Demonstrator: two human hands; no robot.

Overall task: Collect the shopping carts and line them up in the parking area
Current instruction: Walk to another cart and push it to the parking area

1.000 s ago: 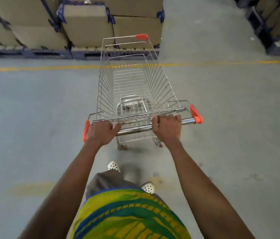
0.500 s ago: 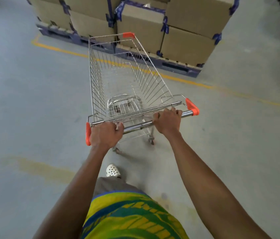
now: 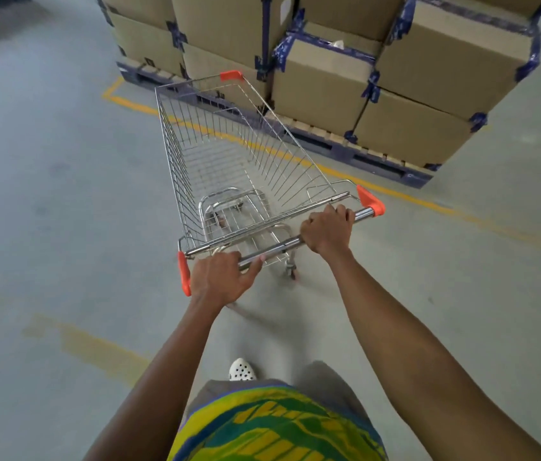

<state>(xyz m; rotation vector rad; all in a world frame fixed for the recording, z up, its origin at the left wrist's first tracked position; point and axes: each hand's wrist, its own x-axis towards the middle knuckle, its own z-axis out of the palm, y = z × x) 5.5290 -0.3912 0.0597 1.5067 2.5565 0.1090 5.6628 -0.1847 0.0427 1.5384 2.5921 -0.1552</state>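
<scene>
Two hands on the bar, spread wide, which I'd guess is for steering leverage. The left hand [image 3: 221,277] grips the handle [image 3: 272,251] by its orange end cap, and the right hand [image 3: 327,229] wraps it nearer the other end. The shopping cart [image 3: 229,168] (empty, as far as I can see) sits straight ahead of both hands on the concrete floor [image 3: 46,211], its nose near stacked cardboard boxes [image 3: 322,81] on a pallet [image 3: 379,158].

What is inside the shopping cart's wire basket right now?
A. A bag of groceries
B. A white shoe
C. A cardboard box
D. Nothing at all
D: the floor shows straight through the bare wires of the shopping cart, and the cardboard boxes sit on a pallet beyond it.
</scene>
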